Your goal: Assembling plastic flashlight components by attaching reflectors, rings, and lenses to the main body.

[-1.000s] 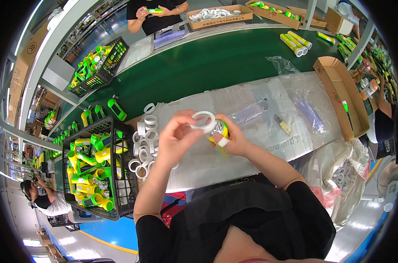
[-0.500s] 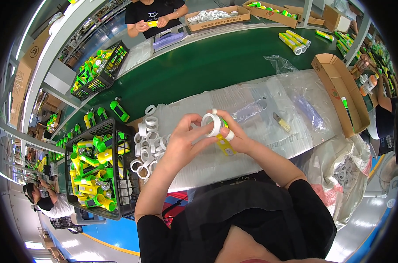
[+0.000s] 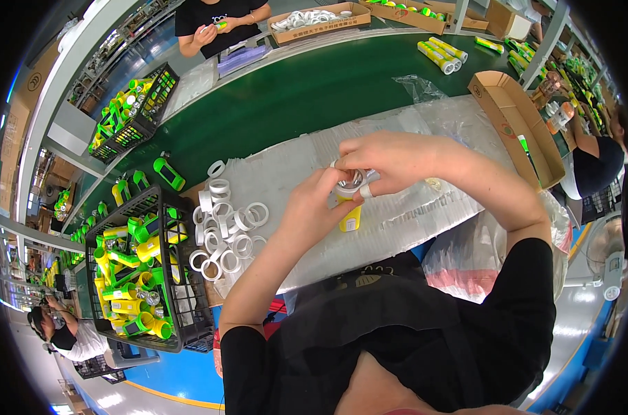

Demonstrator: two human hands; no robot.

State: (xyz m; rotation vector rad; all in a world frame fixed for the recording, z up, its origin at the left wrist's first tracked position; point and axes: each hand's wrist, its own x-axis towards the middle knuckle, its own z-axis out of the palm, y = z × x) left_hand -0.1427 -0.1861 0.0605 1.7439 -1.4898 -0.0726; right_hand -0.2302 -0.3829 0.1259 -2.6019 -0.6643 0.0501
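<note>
A yellow flashlight (image 3: 350,220) is held over the padded sheet in front of me, its clear head up and its body tilted toward me. My left hand (image 3: 312,207) is closed around it just below the head. From above, my right hand (image 3: 390,164) grips the rim of the head, thumb and fingers bent round a white ring (image 3: 353,185). White covers wrap some of my right fingertips. The fingers partly hide the ring, so how far it sits on the head cannot be made out. Loose white rings (image 3: 220,232) lie in a heap left of my left forearm.
A black crate (image 3: 179,277) of green and yellow flashlights stands at the left, another crate (image 3: 163,104) behind it. An open cardboard box (image 3: 528,138) is at the right. Finished-looking flashlights (image 3: 442,55) lie on the green bench (image 3: 293,104); a co-worker (image 3: 224,24) works across it.
My right hand has swung up and over the flashlight's head. The white ring, held apart in my left fingers before, is now at the head, and my left hand has moved onto the flashlight.
</note>
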